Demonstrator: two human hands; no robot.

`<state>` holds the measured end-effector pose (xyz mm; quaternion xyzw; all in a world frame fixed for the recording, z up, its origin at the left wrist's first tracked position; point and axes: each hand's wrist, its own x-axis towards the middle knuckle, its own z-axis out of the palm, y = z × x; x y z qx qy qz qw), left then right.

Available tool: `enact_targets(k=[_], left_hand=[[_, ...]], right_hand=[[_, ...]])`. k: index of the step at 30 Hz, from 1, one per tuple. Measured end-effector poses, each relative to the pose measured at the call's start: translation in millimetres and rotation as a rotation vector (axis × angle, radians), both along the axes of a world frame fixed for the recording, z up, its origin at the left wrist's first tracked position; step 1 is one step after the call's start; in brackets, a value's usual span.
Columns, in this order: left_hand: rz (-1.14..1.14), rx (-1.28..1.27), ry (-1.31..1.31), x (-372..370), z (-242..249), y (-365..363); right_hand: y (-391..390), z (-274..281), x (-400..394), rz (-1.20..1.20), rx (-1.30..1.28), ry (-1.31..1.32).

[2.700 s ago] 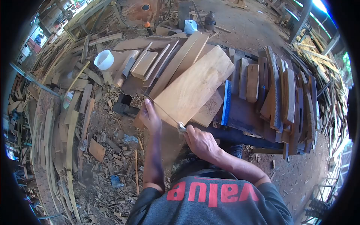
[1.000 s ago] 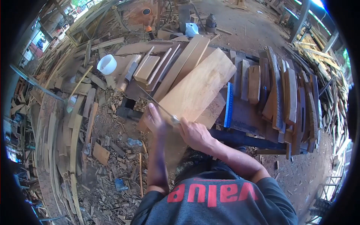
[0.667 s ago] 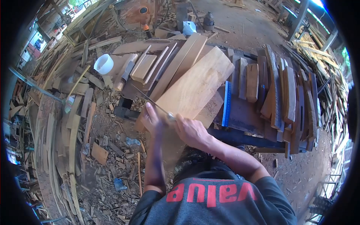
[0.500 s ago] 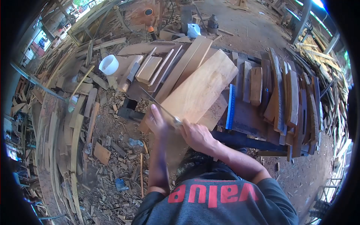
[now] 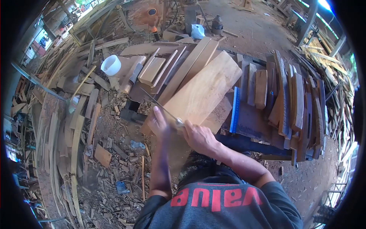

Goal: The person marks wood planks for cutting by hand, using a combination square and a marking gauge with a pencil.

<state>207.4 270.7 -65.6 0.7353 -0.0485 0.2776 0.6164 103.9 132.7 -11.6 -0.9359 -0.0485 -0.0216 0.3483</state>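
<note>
A thin metal blade (image 5: pixel 162 106) with a handle lies across the near left end of a wide pale board (image 5: pixel 207 89). My right hand (image 5: pixel 201 138) is wrapped round its handle. On the other side of the blade, my left hand (image 5: pixel 157 123) is at the board's near left corner, thumb raised; its other fingers are blurred and partly hidden. Long planks (image 5: pixel 187 68) lie just beyond the wide board. A blue strip (image 5: pixel 235 110) is to the right of the board.
Stacked wood pieces (image 5: pixel 297 101) stand at the right of the bench. A white bucket (image 5: pixel 111 65) sits at the back left. Long offcuts (image 5: pixel 78 143) and wood scraps (image 5: pixel 122 168) cover the left floor. A dark bottle (image 5: pixel 217 23) stands beyond the bench.
</note>
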Motion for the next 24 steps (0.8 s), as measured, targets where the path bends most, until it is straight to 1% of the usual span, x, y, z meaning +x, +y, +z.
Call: enact_targets(k=[2, 4, 5, 8, 10, 12, 14, 16, 19, 22, 24], left_hand=[[-0.003, -0.025, 0.015, -0.1, -1.3, -0.2], [0.039, 0.006, -0.024, -1.2, 2.7, -3.9], [0.033, 0.003, -0.018, -1.6, 3.9, -5.0], [0.04, 0.033, 0.027, -1.6, 1.9, -2.4], [0.016, -0.039, 0.008, 2.9, -3.2, -1.8], [0.018, 0.003, 0.032, 0.5, -0.5, 0.5], [0.028, 0.047, 0.06, -1.7, 3.4, 1.4], [0.046, 0.038, -0.03, -4.5, 6.5, -2.7], [0.058, 0.033, -0.031, -2.6, 3.4, -2.7], [0.072, 0.051, -0.044, 1.6, -1.4, -2.1], [0.065, 0.081, -0.045, -0.1, -0.8, -2.2]], right_hand=[[-6.6, -6.7, -22.4, 0.003, -0.004, 0.012], [-10.4, -6.8, -42.6, -0.015, 0.002, 0.073], [-10.9, -8.8, -45.1, -0.012, -0.019, 0.005], [-9.4, -10.0, -26.7, -0.009, -0.045, -0.05], [-3.6, 2.2, -3.0, -0.01, -0.054, -0.03], [3.6, 8.9, 14.2, -0.002, -0.027, 0.03], [4.2, 5.5, 11.9, 0.011, -0.01, 0.026], [-0.5, -4.2, -4.1, -0.002, -0.026, -0.03], [-10.2, -11.6, -35.5, 0.0, 0.02, 0.008], [-14.1, -13.3, -36.4, -0.023, 0.004, -0.032], [-11.5, -6.1, -18.0, -0.017, 0.002, -0.06]])
